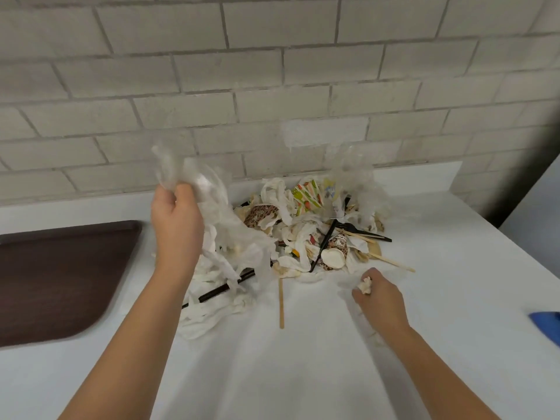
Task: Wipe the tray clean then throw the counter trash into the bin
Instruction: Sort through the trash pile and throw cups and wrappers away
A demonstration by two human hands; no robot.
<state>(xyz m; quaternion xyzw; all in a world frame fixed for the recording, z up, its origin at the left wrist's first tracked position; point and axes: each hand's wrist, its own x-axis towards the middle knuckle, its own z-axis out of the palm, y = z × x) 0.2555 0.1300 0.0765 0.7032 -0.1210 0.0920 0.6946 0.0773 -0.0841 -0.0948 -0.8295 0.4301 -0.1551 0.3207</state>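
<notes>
Trash (303,231) lies heaped on the white tabletop (272,374) against the brick wall (272,71): torn paper napkins, printed paper cups, a black fork (360,231), a black straw (221,291) and a wooden stirrer (281,301). The brown tray (60,277) sits left of the heap, apart from it and cut off by the frame edge. Its visible surface carries no debris, so the wiping step is judged done, though fine residue cannot be checked at this sharpness. The left hand (177,219) is raised over the left side of the heap, fingers curled round a clear plastic wrap (194,177) that trails down toward the napkins. The right hand (378,295) is low at the near right edge of the heap, fingers closed on a small crumpled paper wad (365,284). Disposal is judged barely begun, since nearly all the heap is on the tabletop. No bin is in view. A blue object (545,324) at the right edge is cut off and may be a cloth, but this cannot be confirmed. The wrap is blurred and its outline is unclear.
</notes>
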